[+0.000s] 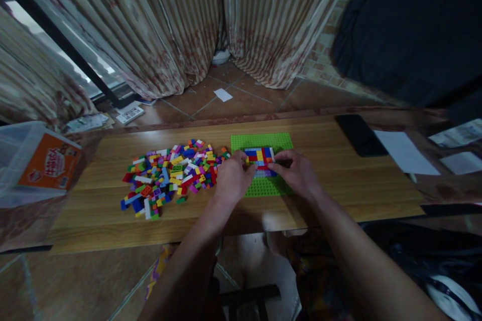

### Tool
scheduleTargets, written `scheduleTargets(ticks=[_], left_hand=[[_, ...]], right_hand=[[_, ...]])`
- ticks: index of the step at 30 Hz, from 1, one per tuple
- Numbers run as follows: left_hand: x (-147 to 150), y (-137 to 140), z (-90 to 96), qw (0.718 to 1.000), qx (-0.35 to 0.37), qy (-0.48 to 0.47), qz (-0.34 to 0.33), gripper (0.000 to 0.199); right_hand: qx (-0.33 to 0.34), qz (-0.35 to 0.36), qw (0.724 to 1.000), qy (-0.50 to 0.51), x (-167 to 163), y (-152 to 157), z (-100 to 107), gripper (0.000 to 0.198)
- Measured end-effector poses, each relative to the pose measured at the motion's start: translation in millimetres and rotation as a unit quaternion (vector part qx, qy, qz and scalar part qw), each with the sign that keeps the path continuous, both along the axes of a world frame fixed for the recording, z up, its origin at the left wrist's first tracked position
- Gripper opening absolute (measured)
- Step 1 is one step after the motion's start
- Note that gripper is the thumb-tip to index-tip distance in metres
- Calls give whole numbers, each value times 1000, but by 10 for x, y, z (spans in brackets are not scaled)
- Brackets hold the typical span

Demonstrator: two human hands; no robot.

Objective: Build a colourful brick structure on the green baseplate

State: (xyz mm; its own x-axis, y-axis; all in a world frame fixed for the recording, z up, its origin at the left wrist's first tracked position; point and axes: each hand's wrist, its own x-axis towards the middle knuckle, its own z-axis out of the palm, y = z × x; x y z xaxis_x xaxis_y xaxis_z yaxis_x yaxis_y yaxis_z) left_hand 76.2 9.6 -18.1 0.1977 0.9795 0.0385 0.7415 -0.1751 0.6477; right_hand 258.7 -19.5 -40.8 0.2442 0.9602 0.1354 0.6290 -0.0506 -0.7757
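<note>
A green studded baseplate [267, 189] lies on the wooden table, and a multicoloured block of toy bricks [260, 155] sits on its middle. My left hand [234, 175] is at the block's left side, fingers curled in against it. From the right, my right hand [297, 171] has its thumb and fingers pinched at the block's right edge. Both hands appear closed around the block's sides; any single small brick under the fingertips is too small to make out. To the left of my left hand spreads a pile of loose bricks [176, 170] in many colours.
A dark phone-like slab [360, 134] and a white sheet [401, 153] lie at the table's right end. Past the left end stands a clear plastic bin [22, 160] with an orange label. Striped curtains [150, 25] hang beyond the table, and a paper scrap [223, 94] lies on the tiled floor.
</note>
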Motion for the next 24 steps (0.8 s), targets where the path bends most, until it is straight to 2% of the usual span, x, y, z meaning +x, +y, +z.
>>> scheduleTargets(ticks=[9,17,24], left_hand=[[32,-16,25,1000,2,17,4,23],[66,-23,30,999,5,25,22,20],[23,-40,25,1000,10,-13,8,21]], right_hand=[[-37,-26,999,26,-36,38,24,23],[-40,-37,998,25,-75,77,51,18],[-22,-2,999,42,-3,69,47,25]])
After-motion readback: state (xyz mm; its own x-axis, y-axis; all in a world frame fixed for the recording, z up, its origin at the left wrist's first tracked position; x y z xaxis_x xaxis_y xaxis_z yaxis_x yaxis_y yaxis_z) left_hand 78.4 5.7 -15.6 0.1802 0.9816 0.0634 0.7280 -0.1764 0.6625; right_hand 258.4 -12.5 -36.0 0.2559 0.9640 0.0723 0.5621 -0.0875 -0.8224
